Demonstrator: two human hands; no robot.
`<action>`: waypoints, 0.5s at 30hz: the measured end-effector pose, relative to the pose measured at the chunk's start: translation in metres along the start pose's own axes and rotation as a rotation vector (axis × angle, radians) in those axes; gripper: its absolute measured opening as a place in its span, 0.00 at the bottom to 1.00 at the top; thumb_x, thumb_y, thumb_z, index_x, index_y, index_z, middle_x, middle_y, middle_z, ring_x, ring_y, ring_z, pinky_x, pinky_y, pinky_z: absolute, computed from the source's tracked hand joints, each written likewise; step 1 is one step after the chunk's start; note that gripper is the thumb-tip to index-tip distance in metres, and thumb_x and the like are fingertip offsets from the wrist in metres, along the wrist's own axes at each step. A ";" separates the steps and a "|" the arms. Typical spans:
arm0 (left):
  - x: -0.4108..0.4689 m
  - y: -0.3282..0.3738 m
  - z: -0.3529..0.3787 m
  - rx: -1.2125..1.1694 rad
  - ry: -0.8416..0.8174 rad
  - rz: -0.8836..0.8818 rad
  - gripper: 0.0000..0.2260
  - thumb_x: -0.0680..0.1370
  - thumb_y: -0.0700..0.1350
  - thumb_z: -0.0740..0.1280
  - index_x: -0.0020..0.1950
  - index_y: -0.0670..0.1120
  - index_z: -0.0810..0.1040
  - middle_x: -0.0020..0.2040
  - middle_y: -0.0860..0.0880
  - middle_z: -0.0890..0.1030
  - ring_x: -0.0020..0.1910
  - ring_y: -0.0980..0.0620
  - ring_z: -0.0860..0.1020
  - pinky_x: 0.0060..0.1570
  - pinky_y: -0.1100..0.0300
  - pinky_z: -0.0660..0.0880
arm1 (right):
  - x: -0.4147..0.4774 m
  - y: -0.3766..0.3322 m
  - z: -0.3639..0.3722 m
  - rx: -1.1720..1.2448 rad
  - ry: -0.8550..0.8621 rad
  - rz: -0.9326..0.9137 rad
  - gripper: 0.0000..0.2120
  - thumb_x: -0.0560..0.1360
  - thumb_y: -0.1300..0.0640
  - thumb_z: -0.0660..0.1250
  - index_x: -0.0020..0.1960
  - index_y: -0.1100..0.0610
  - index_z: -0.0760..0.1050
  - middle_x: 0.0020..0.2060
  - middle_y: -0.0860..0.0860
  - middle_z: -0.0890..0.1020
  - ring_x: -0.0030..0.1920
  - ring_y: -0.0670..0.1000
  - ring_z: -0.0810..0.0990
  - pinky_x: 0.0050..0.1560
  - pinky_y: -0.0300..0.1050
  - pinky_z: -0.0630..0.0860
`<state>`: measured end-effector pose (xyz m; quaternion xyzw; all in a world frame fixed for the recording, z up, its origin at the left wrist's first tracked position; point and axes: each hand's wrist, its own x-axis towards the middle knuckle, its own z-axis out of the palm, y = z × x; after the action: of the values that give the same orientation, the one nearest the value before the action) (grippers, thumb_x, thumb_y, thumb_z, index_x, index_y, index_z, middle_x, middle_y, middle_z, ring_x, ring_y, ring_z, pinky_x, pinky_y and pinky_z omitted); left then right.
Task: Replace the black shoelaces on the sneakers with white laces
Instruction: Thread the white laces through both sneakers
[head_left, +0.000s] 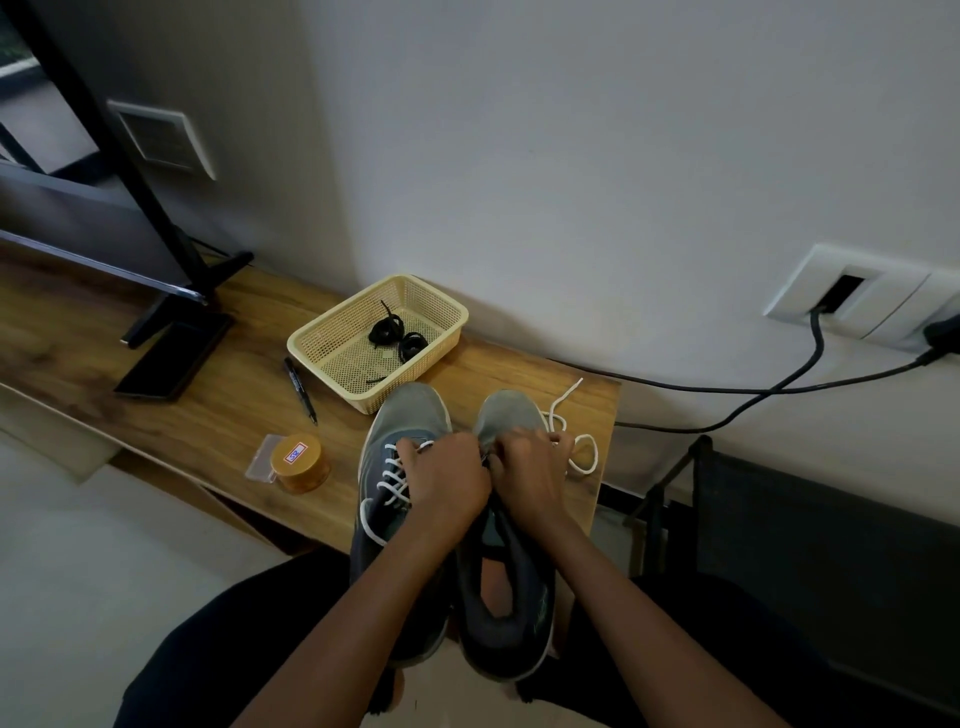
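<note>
Centrally, both hands meet over two grey sneakers standing side by side on a wooden bench (208, 415), toes pointing away from the person. The left sneaker (405, 415), just left of the grip, already carries a white lace through its eyelets. The right sneaker (506, 415) lies directly under the grip. A cream basket (317, 332) stands beyond the grip, to its left. The left hand (447, 483) curls its fingers at the right sneaker's inner edge; what they pinch is hidden. The right hand (530, 467) pinches the white lace (584, 457), whose slack loops just right of the grip. Black laces (397, 335) lie coiled inside the basket.
</note>
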<state>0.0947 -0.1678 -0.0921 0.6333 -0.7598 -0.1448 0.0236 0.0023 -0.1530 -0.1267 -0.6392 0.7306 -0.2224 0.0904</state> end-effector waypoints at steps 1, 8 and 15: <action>-0.001 0.002 0.001 0.040 0.042 0.006 0.06 0.80 0.46 0.58 0.48 0.49 0.74 0.50 0.50 0.80 0.50 0.50 0.78 0.61 0.52 0.55 | 0.002 -0.001 -0.003 -0.029 -0.016 0.000 0.09 0.72 0.63 0.59 0.34 0.55 0.69 0.40 0.54 0.79 0.47 0.55 0.75 0.57 0.50 0.59; 0.005 0.012 0.003 0.122 0.029 0.047 0.10 0.79 0.43 0.58 0.57 0.45 0.75 0.57 0.47 0.77 0.55 0.48 0.76 0.59 0.55 0.63 | 0.004 0.014 -0.021 -0.094 -0.029 0.065 0.06 0.74 0.60 0.61 0.43 0.56 0.77 0.47 0.52 0.80 0.53 0.55 0.72 0.51 0.50 0.59; 0.015 0.005 0.001 -0.055 -0.036 -0.016 0.08 0.78 0.41 0.59 0.48 0.44 0.78 0.51 0.46 0.81 0.52 0.47 0.77 0.55 0.56 0.65 | 0.006 0.014 -0.016 0.031 -0.088 0.140 0.07 0.76 0.56 0.64 0.45 0.57 0.79 0.52 0.52 0.74 0.56 0.54 0.67 0.51 0.48 0.61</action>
<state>0.0868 -0.1810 -0.0941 0.6357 -0.7508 -0.1773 0.0263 -0.0174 -0.1540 -0.1178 -0.5943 0.7653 -0.1984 0.1475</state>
